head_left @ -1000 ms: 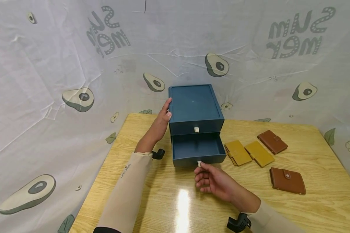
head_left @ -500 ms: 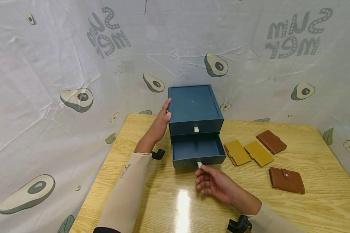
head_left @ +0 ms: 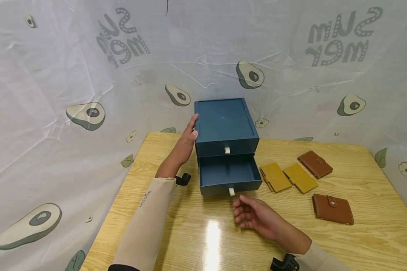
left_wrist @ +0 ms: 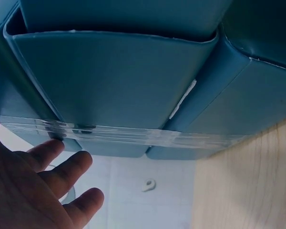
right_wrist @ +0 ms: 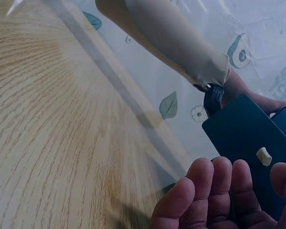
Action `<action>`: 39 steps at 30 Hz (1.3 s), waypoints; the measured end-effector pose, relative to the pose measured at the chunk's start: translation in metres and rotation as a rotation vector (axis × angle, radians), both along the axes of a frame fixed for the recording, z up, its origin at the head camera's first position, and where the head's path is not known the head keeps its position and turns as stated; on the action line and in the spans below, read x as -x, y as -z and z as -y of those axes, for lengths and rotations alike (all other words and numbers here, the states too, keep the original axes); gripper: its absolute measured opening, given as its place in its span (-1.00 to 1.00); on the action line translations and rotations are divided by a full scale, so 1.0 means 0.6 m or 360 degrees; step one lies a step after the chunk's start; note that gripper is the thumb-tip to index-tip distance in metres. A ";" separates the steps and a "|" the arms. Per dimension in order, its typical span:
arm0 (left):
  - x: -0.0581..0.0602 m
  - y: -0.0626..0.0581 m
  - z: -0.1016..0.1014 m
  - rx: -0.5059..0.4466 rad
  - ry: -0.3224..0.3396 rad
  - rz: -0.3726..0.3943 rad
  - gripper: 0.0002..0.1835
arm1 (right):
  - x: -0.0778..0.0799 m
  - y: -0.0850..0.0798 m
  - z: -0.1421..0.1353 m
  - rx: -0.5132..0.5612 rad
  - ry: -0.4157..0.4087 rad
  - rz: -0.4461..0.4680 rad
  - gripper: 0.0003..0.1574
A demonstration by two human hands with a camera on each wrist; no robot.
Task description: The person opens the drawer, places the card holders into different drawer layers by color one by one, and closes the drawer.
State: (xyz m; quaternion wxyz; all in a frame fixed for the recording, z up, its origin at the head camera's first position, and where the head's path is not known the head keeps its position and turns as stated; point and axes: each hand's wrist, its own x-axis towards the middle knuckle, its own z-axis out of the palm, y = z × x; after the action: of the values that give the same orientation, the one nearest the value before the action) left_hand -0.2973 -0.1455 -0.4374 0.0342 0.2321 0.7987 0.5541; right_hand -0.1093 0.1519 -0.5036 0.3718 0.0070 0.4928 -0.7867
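Observation:
A blue two-drawer box (head_left: pixel 224 118) stands on the wooden table in the head view. Its lower drawer (head_left: pixel 230 187) is pulled out with a bare inside, while the upper one is pushed in. My left hand (head_left: pixel 181 148) rests along the box's left edge with its fingers extended. In the left wrist view, clear tape (left_wrist: pixel 133 135) runs across the box's side beside those fingers (left_wrist: pixel 69 172). Just in front of the drawer's white pull tab (head_left: pixel 231 192), and apart from it, is my right hand (head_left: pixel 259 218), loosely curled and holding nothing.
Right of the box lie two mustard wallet-like cases, a left one (head_left: pixel 276 177) and a right one (head_left: pixel 300 178). A brown case (head_left: pixel 315 164) lies behind them, and another brown case (head_left: pixel 333 209) with a snap lies nearer. A printed sheet (head_left: pixel 203 45) hangs behind the table.
My right hand has let go of the lower drawer's pull tab and moved slightly to the right and towards me. The left hand stays on the box, and the drawer remains out.

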 end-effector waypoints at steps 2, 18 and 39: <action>0.000 -0.001 0.001 -0.0020 0.0001 0.0020 0.11 | 0.000 0.000 -0.001 0.0006 -0.0009 -0.0012 -0.53; 0.002 0.004 0.006 -0.0015 0.0025 -0.0008 -0.05 | 0.013 -0.018 0.020 0.0003 0.0017 -0.0003 -0.54; 0.002 0.005 0.006 -0.0031 0.0037 -0.0005 -0.22 | 0.019 -0.028 0.035 -0.0022 0.0014 -0.0016 -0.58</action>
State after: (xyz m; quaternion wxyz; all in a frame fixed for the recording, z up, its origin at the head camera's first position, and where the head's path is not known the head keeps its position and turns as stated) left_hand -0.2987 -0.1493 -0.4401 0.0370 0.2426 0.7906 0.5610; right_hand -0.1207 0.1308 -0.4866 0.3657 0.0077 0.5001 -0.7849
